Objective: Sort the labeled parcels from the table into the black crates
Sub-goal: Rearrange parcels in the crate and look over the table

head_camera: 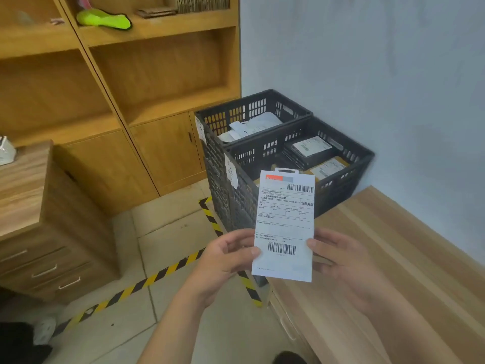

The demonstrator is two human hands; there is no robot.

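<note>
Head view: our left hand (225, 256) and right hand (346, 261) pinch one parcel (284, 222) by its lower edges, near the worktop (406, 245) edge. Both crates (342, 179) hold parcels already; this one is not yet sorted.

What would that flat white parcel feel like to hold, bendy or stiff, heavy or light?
Probably fairly stiff: the white labeled parcel stands straight up though the left hand and right hand pinch only its lower edges. Likely light, since a loose pinch carries it. Its smooth label may feel slightly slippery.
</note>
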